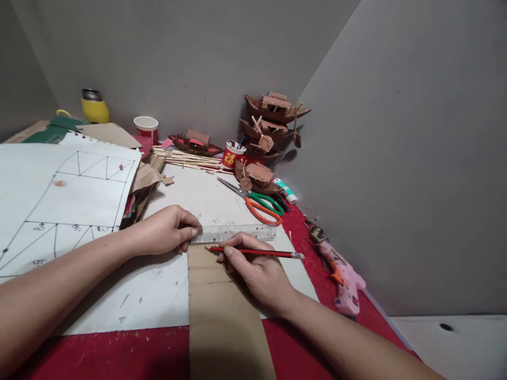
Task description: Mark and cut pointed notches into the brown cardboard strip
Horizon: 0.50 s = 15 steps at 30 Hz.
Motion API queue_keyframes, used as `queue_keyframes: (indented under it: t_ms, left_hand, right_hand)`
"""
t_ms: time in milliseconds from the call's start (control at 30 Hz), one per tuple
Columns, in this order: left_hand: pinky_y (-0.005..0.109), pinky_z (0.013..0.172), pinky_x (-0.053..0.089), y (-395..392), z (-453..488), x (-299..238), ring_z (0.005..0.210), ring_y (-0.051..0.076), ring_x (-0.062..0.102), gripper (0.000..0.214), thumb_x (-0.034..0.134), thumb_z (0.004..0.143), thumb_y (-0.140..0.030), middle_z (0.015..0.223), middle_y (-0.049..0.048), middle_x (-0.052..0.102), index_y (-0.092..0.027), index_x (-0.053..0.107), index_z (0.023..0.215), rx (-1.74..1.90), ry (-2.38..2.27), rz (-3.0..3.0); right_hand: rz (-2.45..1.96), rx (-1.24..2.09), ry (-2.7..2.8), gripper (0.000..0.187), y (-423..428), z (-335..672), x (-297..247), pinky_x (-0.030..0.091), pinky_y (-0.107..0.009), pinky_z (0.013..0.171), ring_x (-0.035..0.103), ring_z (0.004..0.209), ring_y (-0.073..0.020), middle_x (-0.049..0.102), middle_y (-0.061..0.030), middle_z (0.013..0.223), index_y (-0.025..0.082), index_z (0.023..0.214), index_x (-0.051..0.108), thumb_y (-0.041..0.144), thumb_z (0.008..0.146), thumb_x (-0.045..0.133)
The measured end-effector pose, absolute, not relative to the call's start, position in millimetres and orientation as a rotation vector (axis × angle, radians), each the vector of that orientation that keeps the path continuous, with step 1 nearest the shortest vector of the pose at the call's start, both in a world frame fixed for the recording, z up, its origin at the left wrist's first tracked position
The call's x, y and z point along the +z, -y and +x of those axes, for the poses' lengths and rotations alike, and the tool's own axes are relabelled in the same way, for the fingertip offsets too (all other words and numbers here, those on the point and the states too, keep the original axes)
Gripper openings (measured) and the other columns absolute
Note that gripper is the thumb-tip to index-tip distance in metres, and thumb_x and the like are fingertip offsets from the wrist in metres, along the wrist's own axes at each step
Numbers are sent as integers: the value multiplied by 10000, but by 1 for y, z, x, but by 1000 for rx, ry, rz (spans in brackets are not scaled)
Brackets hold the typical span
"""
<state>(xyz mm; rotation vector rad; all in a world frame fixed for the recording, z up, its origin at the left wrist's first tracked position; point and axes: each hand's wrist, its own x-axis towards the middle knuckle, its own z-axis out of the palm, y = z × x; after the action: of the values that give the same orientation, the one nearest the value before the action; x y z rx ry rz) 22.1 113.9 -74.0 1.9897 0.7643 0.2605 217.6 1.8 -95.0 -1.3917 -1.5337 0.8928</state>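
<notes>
My left hand (176,230) pinches the left end of a clear plastic ruler (227,232), fingers closed on it. The ruler lies across the far end of a long strip of brown cardboard (222,327). In my right hand (255,269) is a red and black pencil (273,253), gripped as for writing. Its dark tip rests at or just above the cardboard, close below the ruler's edge. Faint lines cross the strip, partly covered by my right hand. White paper (158,295) lies under the strip.
Scissors (259,203) with green and orange handles lie beyond the ruler. A pink glue gun (344,279) sits at right. Model boats (273,108), wooden sticks (190,158), a paper cup (146,129) and a yellow mug (95,108) stand behind. A drawn-on sheet (87,198) covers the left.
</notes>
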Motion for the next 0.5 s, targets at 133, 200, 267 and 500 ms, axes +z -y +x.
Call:
queue_keyframes:
  t_ms: [133, 200, 267, 500]
  left_hand:
    - [212, 526, 431, -114, 22, -74, 497, 122, 557, 240, 489, 880, -283, 552, -16, 602, -147, 686, 862, 256, -766, 1983]
    - [212, 531, 431, -113, 22, -74, 499, 121, 555, 238, 491, 880, -286, 554, -14, 605, -150, 684, 852, 262, -772, 1986]
    - [214, 532, 430, -113, 22, -75, 500, 123, 555, 239, 493, 878, -290, 553, -11, 606, -151, 684, 843, 266, -775, 1989]
    - [219, 530, 432, -113, 22, -74, 504, 132, 559, 247, 490, 876, -292, 556, -8, 611, -147, 691, 869, 260, -771, 1987]
  right_hand:
    - [-1394, 885, 1524, 142, -3, 217, -95, 431, -257, 529, 566, 607, -143, 708, -47, 782, 187, 847, 618, 288, 915, 545]
    - [-1394, 879, 1542, 142, -3, 218, -95, 420, -253, 517, 574, 618, -147, 702, -41, 762, 189, 822, 622, 272, 909, 546]
    - [-1394, 880, 1543, 143, -3, 217, -94, 412, -249, 506, 582, 627, -150, 695, -35, 745, 192, 797, 616, 260, 902, 546]
    - [-1398, 863, 1550, 138, -2, 217, -92, 419, -252, 506, 586, 619, -151, 702, -37, 747, 191, 810, 632, 253, 898, 546]
